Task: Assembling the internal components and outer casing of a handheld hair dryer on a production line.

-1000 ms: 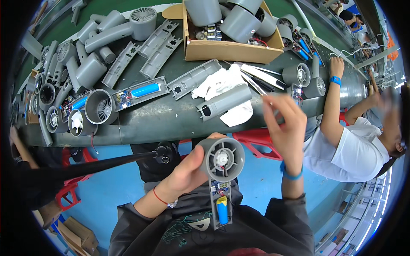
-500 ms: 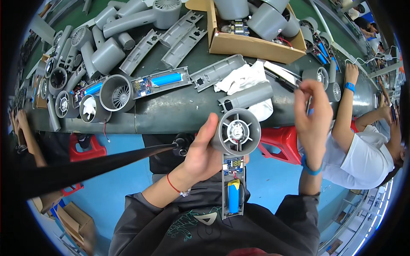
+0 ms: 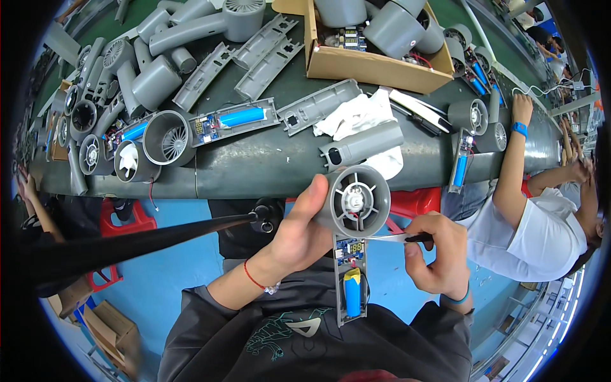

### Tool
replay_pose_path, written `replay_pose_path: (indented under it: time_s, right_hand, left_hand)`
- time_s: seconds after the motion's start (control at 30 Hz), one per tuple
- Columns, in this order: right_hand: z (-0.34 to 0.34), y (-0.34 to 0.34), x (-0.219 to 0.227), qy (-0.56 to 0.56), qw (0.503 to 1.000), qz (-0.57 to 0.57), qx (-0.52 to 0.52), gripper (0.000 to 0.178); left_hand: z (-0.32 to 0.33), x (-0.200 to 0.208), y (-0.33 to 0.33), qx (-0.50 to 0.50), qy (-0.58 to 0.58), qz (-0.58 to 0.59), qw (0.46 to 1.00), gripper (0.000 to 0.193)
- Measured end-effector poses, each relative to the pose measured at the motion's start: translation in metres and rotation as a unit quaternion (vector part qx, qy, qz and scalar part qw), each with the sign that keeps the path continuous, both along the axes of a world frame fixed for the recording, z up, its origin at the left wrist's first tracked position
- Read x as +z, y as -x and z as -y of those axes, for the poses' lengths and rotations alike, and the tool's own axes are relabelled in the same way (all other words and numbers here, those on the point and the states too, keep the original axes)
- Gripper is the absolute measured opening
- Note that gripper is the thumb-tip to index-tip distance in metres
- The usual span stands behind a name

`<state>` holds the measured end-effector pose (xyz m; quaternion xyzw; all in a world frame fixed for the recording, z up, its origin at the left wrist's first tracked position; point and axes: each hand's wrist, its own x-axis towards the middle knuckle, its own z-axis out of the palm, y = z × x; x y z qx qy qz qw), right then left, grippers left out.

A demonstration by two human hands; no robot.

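Note:
In front of my chest, my left hand is closed around the grey round head of a handheld fan. A white motor hub shows inside its open ring. Below hangs the fan's handle shell, with a circuit board and a blue battery exposed. My right hand grips a slim tool with a silver tip and a dark handle; its exact kind is unclear. The tip reaches the joint between fan head and circuit board.
On the dark green table lie a grey handle cover on white cloth, black-and-white slim tools and many fan parts. A cardboard box of fan heads stands behind. A co-worker's arm rests at right; red stools stand below.
My right hand has come down and left from the slim tools on the table, bringing one to the fan. The left hand still holds the fan nearly in place.

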<state>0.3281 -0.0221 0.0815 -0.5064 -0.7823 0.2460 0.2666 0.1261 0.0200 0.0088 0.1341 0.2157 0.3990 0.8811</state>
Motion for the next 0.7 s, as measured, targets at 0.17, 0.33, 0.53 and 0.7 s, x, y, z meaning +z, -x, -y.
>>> replay_pose_path:
  time_s: [0.17, 0.33, 0.53, 0.7]
  right_hand:
    - [-0.0035, 0.0008, 0.0036, 0.011, 0.999, 0.025, -0.022, 0.021]
    - [-0.0073, 0.0039, 0.0079, 0.015, 0.998, 0.064, -0.005, 0.020]
    - [-0.0085, 0.0064, 0.0054, 0.044, 0.998, 0.035, 0.003, 0.019]
    - [-0.0090, 0.0076, 0.0080, 0.127, 0.992, 0.000, -0.013, 0.016]
  left_hand:
    - [-0.0035, 0.0090, 0.0032, -0.018, -0.044, -0.047, 0.998, 0.081]
    - [-0.0034, 0.0075, 0.0051, -0.026, -0.048, -0.054, 0.997, 0.080]
    - [-0.0043, 0.0091, 0.0037, -0.017, -0.063, -0.051, 0.997, 0.075]
    - [-0.0035, 0.0102, 0.0027, -0.005, -0.050, -0.063, 0.997, 0.070]
